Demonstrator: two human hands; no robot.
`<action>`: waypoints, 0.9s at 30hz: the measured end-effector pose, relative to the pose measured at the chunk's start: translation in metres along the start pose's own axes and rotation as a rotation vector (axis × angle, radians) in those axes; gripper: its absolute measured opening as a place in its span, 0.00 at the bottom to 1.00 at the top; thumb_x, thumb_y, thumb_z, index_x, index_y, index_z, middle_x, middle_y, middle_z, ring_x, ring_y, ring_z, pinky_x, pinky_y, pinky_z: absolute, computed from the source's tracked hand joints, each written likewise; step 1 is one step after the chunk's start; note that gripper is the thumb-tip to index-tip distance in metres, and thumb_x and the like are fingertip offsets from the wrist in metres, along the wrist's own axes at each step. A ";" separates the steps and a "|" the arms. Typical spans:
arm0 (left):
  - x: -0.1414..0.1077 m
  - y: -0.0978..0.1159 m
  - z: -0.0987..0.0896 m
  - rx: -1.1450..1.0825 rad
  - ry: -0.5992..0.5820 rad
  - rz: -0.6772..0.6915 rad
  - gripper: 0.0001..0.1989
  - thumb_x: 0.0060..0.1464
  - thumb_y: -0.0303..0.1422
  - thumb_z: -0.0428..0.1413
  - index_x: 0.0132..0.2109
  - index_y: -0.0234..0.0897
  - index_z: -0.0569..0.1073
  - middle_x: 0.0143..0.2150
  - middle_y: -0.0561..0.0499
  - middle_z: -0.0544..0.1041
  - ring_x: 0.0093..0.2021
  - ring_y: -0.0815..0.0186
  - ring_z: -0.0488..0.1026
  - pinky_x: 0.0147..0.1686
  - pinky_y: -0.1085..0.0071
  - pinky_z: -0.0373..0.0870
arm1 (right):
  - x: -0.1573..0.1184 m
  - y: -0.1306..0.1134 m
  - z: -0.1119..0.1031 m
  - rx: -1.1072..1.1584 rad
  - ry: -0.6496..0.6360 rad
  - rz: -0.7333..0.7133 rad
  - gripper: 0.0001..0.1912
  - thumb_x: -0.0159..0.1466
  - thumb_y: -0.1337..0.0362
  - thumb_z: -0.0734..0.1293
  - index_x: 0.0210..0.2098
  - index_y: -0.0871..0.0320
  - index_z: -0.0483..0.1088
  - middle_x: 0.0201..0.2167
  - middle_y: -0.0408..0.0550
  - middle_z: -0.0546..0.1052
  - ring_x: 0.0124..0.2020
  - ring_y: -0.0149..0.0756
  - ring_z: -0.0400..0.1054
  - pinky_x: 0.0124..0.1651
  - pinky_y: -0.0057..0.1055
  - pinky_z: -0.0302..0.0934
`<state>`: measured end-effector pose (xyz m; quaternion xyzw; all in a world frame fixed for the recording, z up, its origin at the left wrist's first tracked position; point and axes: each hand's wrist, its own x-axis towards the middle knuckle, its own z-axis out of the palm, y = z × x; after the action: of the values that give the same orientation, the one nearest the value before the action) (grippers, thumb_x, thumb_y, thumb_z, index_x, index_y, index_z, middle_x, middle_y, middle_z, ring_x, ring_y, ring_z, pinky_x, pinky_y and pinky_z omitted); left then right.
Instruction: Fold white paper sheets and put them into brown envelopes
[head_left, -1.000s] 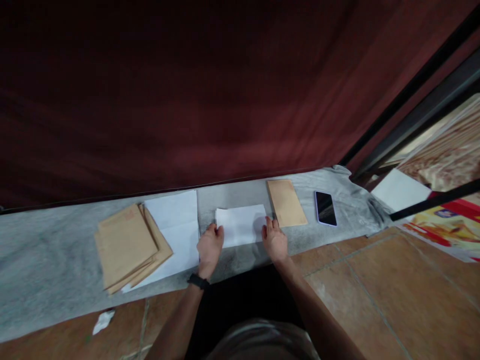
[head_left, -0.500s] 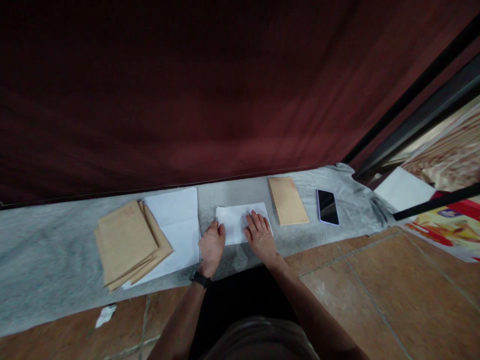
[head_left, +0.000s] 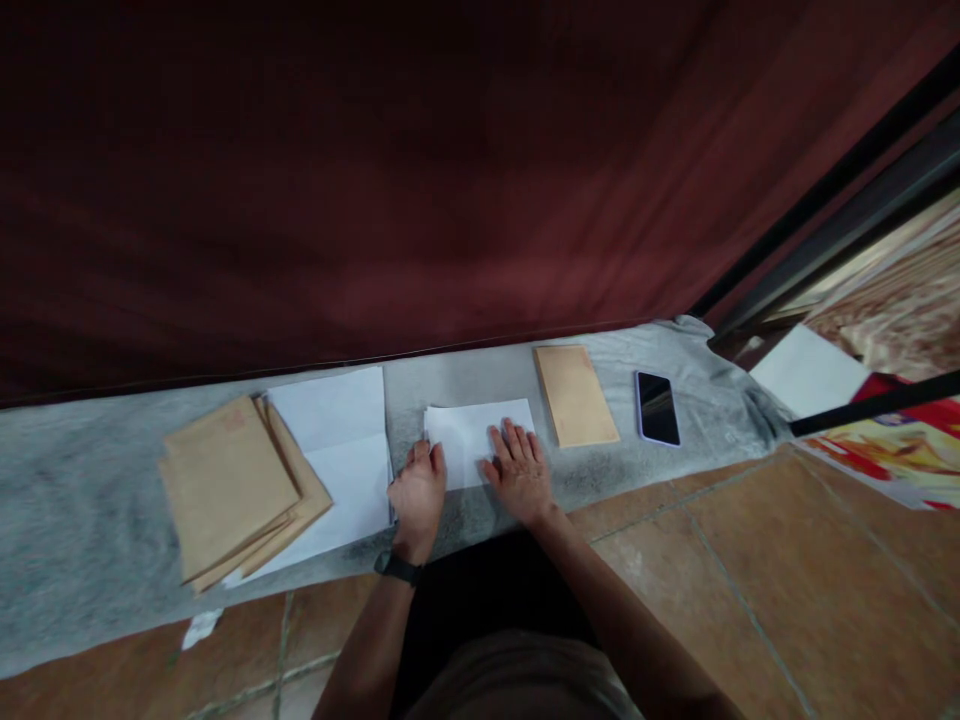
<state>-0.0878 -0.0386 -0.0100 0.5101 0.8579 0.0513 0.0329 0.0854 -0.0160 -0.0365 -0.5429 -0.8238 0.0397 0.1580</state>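
A folded sheet of white paper (head_left: 478, 418) lies in front of me on the grey cloth. At its left edge my left hand (head_left: 418, 495) is closed, with the thumb and curled fingers gripping the side of the sheet; a dark watch circles that wrist. My right hand (head_left: 521, 480) lies flat on the sheet's right part, fingers stretched and a little apart. To the left are larger white sheets (head_left: 358, 478) with a crease across the middle. Several brown envelopes (head_left: 229, 485) overlap their left side. Right of the folded sheet lies another brown envelope (head_left: 577, 397), singly or as a thin stack.
A phone (head_left: 658, 408) in a light purple case lies further right on the grey cloth (head_left: 82, 500). Behind the cloth rises a dark red surface (head_left: 450, 220). A scrap of white paper (head_left: 201, 628) is on the tiled floor (head_left: 675, 600). Dark bars and a colourful printed box stand right.
My right hand has slid slightly down the folded sheet. My left hand stays at the left edge. The whole view has shifted a little.
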 end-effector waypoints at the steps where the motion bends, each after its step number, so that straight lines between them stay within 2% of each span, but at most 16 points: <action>1: 0.000 0.000 0.001 0.006 0.006 0.004 0.21 0.71 0.43 0.41 0.53 0.37 0.73 0.39 0.43 0.81 0.33 0.60 0.79 0.27 0.71 0.62 | 0.004 0.001 -0.002 0.014 -0.009 0.006 0.29 0.74 0.52 0.58 0.70 0.57 0.58 0.71 0.56 0.59 0.70 0.49 0.52 0.70 0.50 0.45; 4: 0.000 -0.001 0.003 0.021 0.010 0.026 0.21 0.71 0.43 0.40 0.52 0.36 0.72 0.40 0.43 0.81 0.34 0.60 0.79 0.27 0.71 0.60 | 0.028 0.006 -0.005 0.067 -0.022 0.047 0.25 0.74 0.56 0.56 0.66 0.59 0.64 0.67 0.55 0.66 0.66 0.47 0.58 0.67 0.45 0.52; 8: 0.000 -0.002 0.004 0.032 0.007 0.031 0.20 0.71 0.42 0.40 0.52 0.37 0.72 0.40 0.43 0.81 0.33 0.60 0.79 0.26 0.70 0.59 | 0.084 0.016 -0.001 0.102 -0.026 0.048 0.23 0.74 0.61 0.55 0.64 0.61 0.66 0.64 0.56 0.70 0.64 0.47 0.61 0.64 0.44 0.54; 14: 0.001 -0.003 0.005 0.035 -0.020 0.028 0.17 0.70 0.40 0.43 0.51 0.37 0.71 0.42 0.44 0.81 0.32 0.63 0.77 0.26 0.70 0.59 | 0.174 0.032 0.013 0.051 -0.132 0.011 0.25 0.75 0.59 0.54 0.67 0.62 0.62 0.69 0.55 0.64 0.68 0.45 0.56 0.69 0.44 0.48; 18: 0.001 -0.003 0.006 0.019 -0.026 0.020 0.17 0.70 0.40 0.43 0.51 0.38 0.72 0.42 0.44 0.81 0.31 0.63 0.76 0.27 0.71 0.60 | 0.213 0.043 0.009 0.002 -0.162 0.184 0.27 0.75 0.60 0.53 0.68 0.69 0.58 0.70 0.61 0.60 0.70 0.50 0.52 0.69 0.48 0.45; 20: 0.001 -0.004 0.007 0.015 -0.021 0.019 0.17 0.70 0.40 0.43 0.51 0.38 0.72 0.42 0.44 0.80 0.31 0.62 0.76 0.27 0.71 0.60 | 0.209 0.039 0.006 -0.002 -0.138 0.224 0.28 0.75 0.61 0.53 0.68 0.73 0.57 0.70 0.64 0.59 0.71 0.52 0.51 0.70 0.49 0.45; 22: 0.001 -0.004 0.007 0.015 -0.015 0.017 0.17 0.70 0.40 0.43 0.51 0.38 0.72 0.42 0.44 0.80 0.31 0.63 0.76 0.27 0.70 0.60 | 0.183 0.027 0.006 0.018 -0.105 0.155 0.28 0.75 0.61 0.53 0.69 0.72 0.57 0.71 0.63 0.57 0.71 0.51 0.50 0.71 0.49 0.44; 27: 0.001 -0.003 0.006 -0.010 -0.014 0.024 0.17 0.71 0.41 0.43 0.51 0.38 0.72 0.41 0.45 0.81 0.30 0.63 0.76 0.26 0.71 0.58 | 0.063 -0.014 0.010 0.121 -0.089 -0.169 0.28 0.75 0.57 0.54 0.70 0.62 0.57 0.72 0.54 0.56 0.72 0.45 0.49 0.72 0.47 0.43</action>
<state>-0.0904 -0.0384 -0.0159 0.5206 0.8512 0.0525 0.0406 0.0479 0.0364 -0.0289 -0.4587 -0.8690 0.1000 0.1563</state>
